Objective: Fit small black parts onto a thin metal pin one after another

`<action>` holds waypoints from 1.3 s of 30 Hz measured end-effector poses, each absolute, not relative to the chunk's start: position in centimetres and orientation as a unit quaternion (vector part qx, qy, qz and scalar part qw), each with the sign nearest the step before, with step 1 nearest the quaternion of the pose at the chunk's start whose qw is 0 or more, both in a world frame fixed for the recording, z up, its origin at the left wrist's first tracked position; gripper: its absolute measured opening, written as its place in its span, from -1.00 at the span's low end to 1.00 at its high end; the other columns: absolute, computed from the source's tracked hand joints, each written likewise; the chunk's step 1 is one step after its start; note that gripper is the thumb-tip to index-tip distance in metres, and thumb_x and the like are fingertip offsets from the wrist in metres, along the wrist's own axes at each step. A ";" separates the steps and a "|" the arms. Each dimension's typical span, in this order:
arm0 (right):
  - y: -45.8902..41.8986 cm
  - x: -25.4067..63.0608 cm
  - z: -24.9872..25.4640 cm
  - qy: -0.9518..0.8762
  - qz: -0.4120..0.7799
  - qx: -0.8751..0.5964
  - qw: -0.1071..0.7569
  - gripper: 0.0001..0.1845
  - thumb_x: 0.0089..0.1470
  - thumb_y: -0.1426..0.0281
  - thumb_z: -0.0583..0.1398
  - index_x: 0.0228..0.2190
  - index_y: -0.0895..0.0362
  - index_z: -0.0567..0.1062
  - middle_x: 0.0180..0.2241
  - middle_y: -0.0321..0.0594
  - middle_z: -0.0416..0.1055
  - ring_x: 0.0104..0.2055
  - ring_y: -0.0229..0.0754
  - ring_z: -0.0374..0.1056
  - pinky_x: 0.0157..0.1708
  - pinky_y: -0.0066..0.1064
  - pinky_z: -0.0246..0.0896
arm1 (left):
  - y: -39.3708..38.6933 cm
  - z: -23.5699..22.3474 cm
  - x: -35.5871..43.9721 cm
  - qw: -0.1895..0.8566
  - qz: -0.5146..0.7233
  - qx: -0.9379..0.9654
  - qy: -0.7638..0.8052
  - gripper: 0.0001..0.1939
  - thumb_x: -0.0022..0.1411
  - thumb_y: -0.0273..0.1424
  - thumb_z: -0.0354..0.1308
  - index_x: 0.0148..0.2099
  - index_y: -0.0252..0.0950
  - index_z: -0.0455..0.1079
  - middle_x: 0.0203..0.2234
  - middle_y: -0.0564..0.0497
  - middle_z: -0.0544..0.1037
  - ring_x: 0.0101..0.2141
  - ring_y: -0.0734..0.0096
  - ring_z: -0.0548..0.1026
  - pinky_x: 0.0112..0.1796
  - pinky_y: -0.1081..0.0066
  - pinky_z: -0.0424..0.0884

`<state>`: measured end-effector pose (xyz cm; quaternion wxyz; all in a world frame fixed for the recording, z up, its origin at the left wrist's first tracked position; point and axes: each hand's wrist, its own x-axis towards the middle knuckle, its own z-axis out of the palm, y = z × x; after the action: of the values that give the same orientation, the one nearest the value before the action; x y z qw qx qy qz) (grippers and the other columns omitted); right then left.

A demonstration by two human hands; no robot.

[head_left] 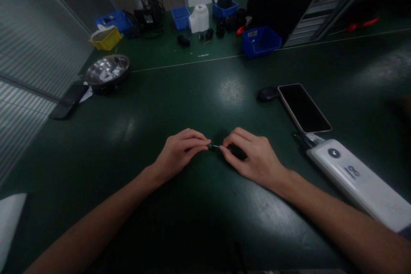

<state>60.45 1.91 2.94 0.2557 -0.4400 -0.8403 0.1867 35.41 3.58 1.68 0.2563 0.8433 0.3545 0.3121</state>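
Note:
Near the middle of the green table, my left hand (184, 147) pinches a small green part (210, 146) between thumb and fingers; most of it is hidden by the fingertips. Opposite it, my right hand (250, 152) is closed on a thin metal-shafted tool (216, 146). The bright shaft points left and its end meets the green part. A dark shape under the right palm looks like the tool's handle, but the hand covers much of it. Both hands are low over the tabletop, their fingertips a short gap apart.
To the right lie a phone (304, 108), a black mouse (267, 93) and a white device (359, 180) marked 18. A metal bowl (123, 61) with white pieces stands at the left. Toward the back are a blue bin (261, 43), a yellow bin (107, 39) and a white housing (199, 19).

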 end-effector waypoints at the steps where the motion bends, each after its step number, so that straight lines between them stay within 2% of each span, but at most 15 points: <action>1: 1.9 60.4 3.0 -0.840 0.187 -0.440 0.258 -0.82 0.32 0.30 0.13 -0.26 0.10 0.49 -0.29 -0.24 0.42 -0.36 -0.29 0.34 -0.39 -0.42 0.17 | 3.5 1.7 35.4 0.252 0.310 0.846 0.353 -0.78 0.36 -0.47 0.20 0.02 -0.24 0.56 -0.11 -0.05 0.59 -0.11 0.36 0.54 -0.09 0.33 0.51; 15: 1.9 60.4 2.8 -0.851 0.203 -0.412 0.254 -0.80 0.36 0.29 0.10 -0.21 0.10 0.48 -0.25 -0.21 0.43 -0.32 -0.26 0.36 -0.34 -0.40 0.24 | 3.4 2.0 35.9 0.272 0.280 0.857 0.337 -0.74 0.39 -0.44 0.17 0.09 -0.23 0.52 -0.11 -0.09 0.55 -0.10 0.32 0.49 -0.10 0.29 0.48; 25: 1.8 60.4 2.5 -0.855 0.241 -0.378 0.261 -0.82 0.35 0.29 0.12 -0.19 0.11 0.48 -0.23 -0.20 0.42 -0.27 -0.26 0.38 -0.33 -0.41 0.27 | 3.5 2.1 35.8 0.402 0.268 0.811 0.331 -0.76 0.39 -0.39 0.18 0.06 -0.23 0.55 -0.13 -0.09 0.55 -0.16 0.39 0.53 -0.15 0.39 0.47; 28: 1.9 60.4 2.4 -0.846 0.252 -0.376 0.283 -0.84 0.34 0.29 0.14 -0.19 0.09 0.48 -0.24 -0.21 0.42 -0.28 -0.25 0.38 -0.33 -0.41 0.27 | 3.3 2.2 35.8 0.385 0.260 0.823 0.328 -0.73 0.39 -0.38 0.18 0.10 -0.23 0.52 -0.12 -0.10 0.54 -0.14 0.36 0.51 -0.14 0.36 0.47; 32: 2.2 60.4 2.8 -0.812 0.276 -0.399 0.325 -0.87 0.33 0.32 0.16 -0.24 0.10 0.48 -0.28 -0.22 0.41 -0.31 -0.25 0.35 -0.32 -0.39 0.26 | 2.9 2.4 36.0 0.335 0.236 0.848 0.337 -0.60 0.41 -0.40 0.14 0.26 -0.20 0.38 -0.09 -0.12 0.51 -0.12 0.31 0.47 -0.14 0.31 0.45; 39: 2.3 60.4 3.0 -0.798 0.274 -0.434 0.316 -0.87 0.30 0.35 0.17 -0.29 0.11 0.48 -0.31 -0.24 0.41 -0.32 -0.26 0.33 -0.33 -0.38 0.22 | 2.8 2.6 36.3 0.233 0.165 0.891 0.354 -0.52 0.42 -0.44 0.05 0.35 -0.30 0.25 -0.09 -0.14 0.47 -0.11 0.23 0.37 -0.09 0.18 0.37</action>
<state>60.41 2.27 3.02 0.3160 -0.4338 -0.7979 0.2744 36.30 2.80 2.64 0.2331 0.8905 0.3540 0.1653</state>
